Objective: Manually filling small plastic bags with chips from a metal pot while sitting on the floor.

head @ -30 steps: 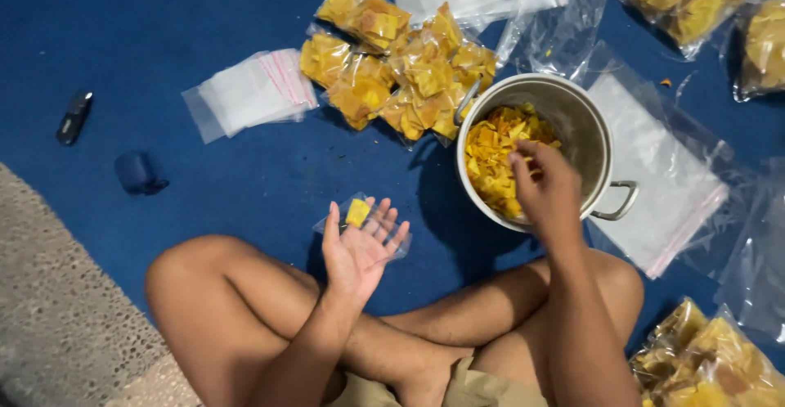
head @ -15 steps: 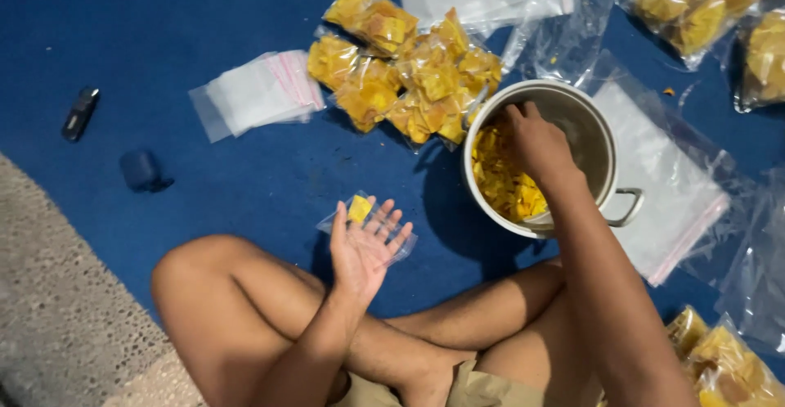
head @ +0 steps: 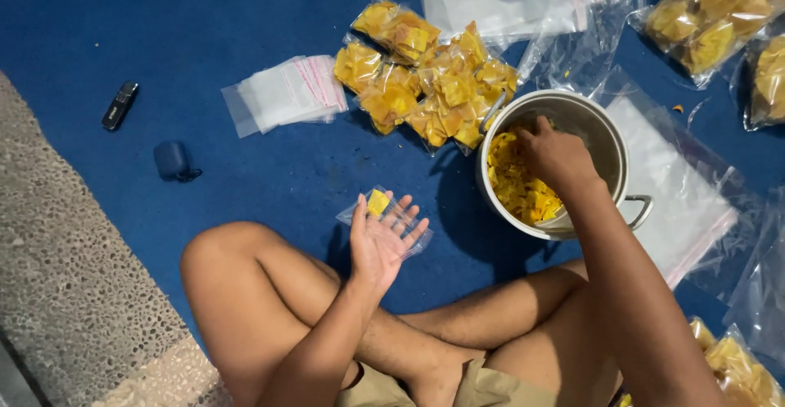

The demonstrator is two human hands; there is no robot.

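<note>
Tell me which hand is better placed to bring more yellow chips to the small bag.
Right. The right hand is already inside the metal pot on the chips, while the left hand lies palm-up holding the small clear bag.

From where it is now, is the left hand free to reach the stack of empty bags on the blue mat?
Probably yes: the left hand lies open under a small bag, and only bare mat separates it from the stack.
</note>
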